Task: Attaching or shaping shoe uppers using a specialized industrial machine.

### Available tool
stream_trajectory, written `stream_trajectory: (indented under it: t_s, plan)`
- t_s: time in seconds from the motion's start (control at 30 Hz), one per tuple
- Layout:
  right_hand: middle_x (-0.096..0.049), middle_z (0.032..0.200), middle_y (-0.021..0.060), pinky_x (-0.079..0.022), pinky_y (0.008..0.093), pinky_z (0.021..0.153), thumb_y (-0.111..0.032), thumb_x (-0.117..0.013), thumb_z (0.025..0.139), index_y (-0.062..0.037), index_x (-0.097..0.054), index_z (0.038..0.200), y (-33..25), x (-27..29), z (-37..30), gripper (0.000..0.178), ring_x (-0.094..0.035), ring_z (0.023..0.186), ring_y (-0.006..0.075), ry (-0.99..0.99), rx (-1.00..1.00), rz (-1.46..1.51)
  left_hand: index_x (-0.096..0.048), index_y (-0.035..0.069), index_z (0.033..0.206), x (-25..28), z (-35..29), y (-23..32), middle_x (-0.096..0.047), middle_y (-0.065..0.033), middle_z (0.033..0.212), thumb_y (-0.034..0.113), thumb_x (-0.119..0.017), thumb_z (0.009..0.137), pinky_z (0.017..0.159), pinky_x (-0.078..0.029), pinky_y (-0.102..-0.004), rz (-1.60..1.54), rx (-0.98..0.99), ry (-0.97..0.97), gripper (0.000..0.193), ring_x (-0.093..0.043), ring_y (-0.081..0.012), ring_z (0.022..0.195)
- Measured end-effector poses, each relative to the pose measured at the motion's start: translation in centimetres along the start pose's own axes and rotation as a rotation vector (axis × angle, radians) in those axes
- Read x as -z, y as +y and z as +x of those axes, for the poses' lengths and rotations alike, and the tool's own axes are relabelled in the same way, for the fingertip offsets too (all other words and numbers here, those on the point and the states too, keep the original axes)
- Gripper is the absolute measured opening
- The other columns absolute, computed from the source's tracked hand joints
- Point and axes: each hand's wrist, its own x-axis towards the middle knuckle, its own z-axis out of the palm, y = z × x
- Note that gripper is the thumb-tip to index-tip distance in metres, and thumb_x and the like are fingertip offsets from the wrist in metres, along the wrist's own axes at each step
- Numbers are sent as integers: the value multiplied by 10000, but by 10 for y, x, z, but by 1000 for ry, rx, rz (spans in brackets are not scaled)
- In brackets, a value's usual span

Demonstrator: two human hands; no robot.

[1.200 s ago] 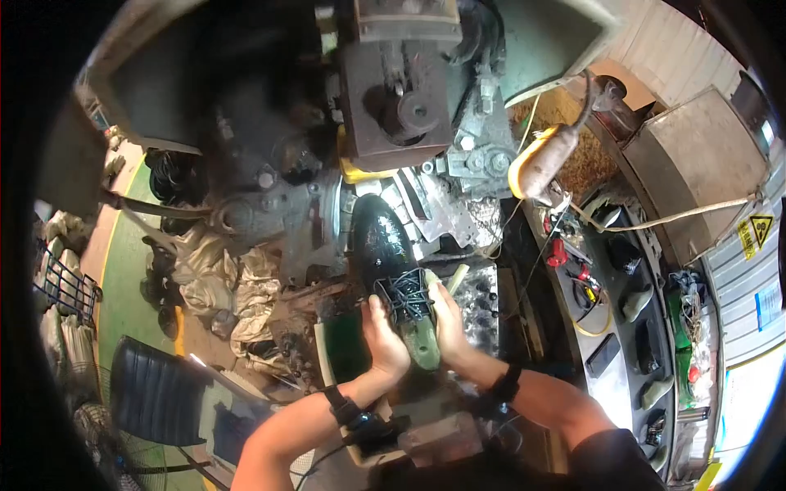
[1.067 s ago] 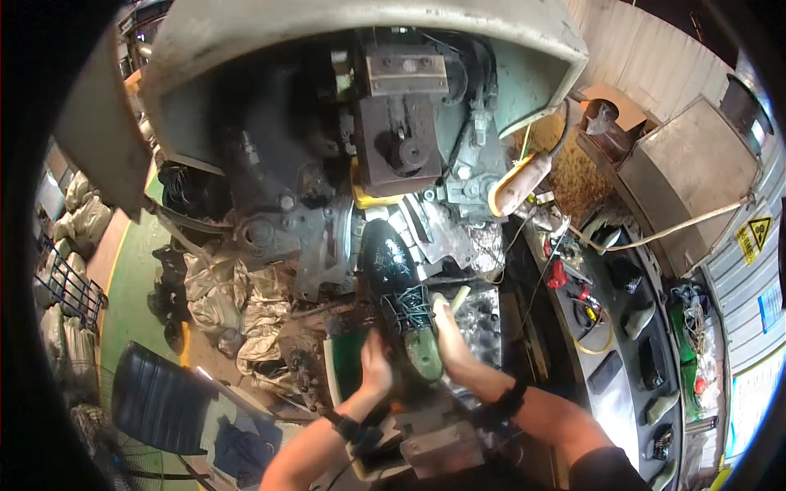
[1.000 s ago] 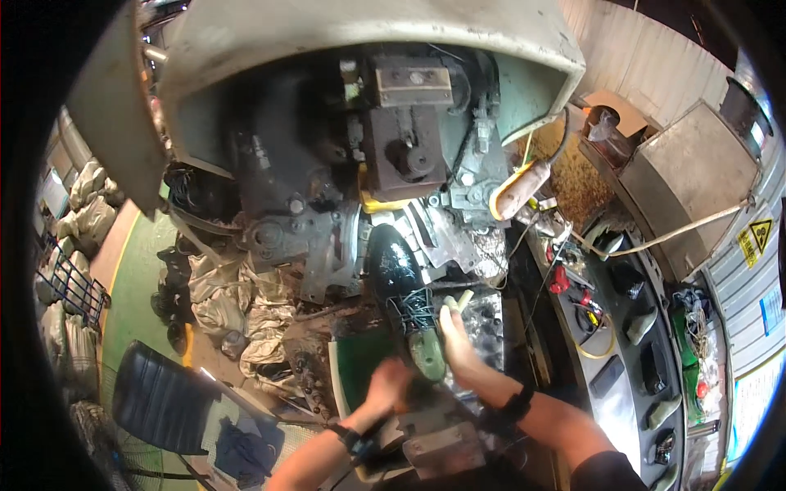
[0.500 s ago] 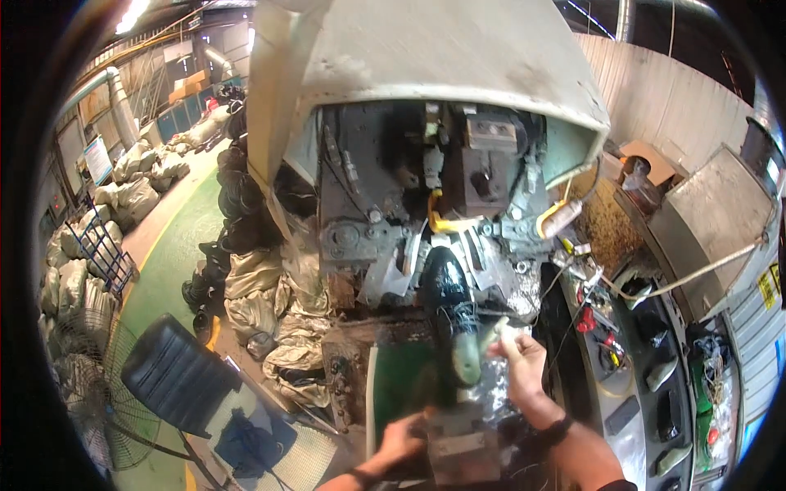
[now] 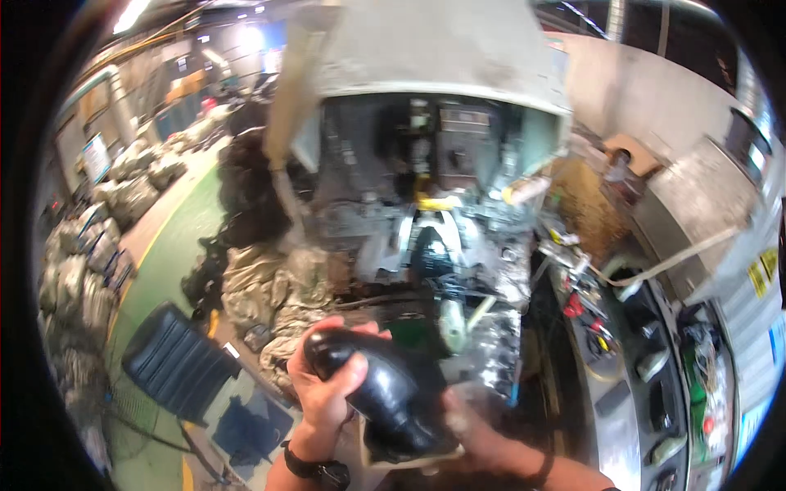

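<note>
L hand grasps blk shoe by upper-L end; long axis slants down twd R hand, blurred, grip unclear.

No legible text: yellow-and-black sign (blurred) on the pale right-hand wall.

The right hand blurs, its grip unclear; a black shoe-shaped piece hides the palm of the left hand; tools blur toward the far end of the bench, its near edge cut off
</note>
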Motion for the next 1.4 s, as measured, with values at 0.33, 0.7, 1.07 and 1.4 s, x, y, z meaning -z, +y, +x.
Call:
stream_trajectory:
  t_s: [0.33,0.7,1.07,1.4]
  plan:
    - [-349,1515,280,-308,521,1142,-273,-897,697,-252,8,1583,-73,66,-92,1267,-381,1387,443,835,101,-310,-631,-10,1077,-134,35,-101,-701,-144,983,313,-619,928,820,-553,-411,-330,905,-225,356,-678,-290,887]
    - [-506,1411,225,-347,600,1099,-263,-830,761,-39,-561,1303,-78,17,-358,645,-461,1324,449,1175,-118,-921,-519,37,1220,-341,-183,-170,-660,-164,1113,48,-668,875,921,-536,-508,-559,840,-648,376,-655,-353,1024]
    - [-328,1553,183,-215,611,1155,-241,-860,732,-225,-460,1439,-27,-72,-526,813,-325,1408,483,1537,-326,-833,-515,-27,1164,-450,-322,-211,-639,-277,1143,273,-726,860,955,-516,-561,-429,744,-1177,476,-642,-422,1074]
    - [-540,1388,138,-485,452,1021,-447,-606,942,-88,-455,1425,-117,0,-534,621,-583,1199,289,2120,292,1440,-506,46,1266,-544,-356,-297,-624,-179,1162,319,-736,853,1008,-463,-477,-636,1287,-1353,546,-593,-334,1110]
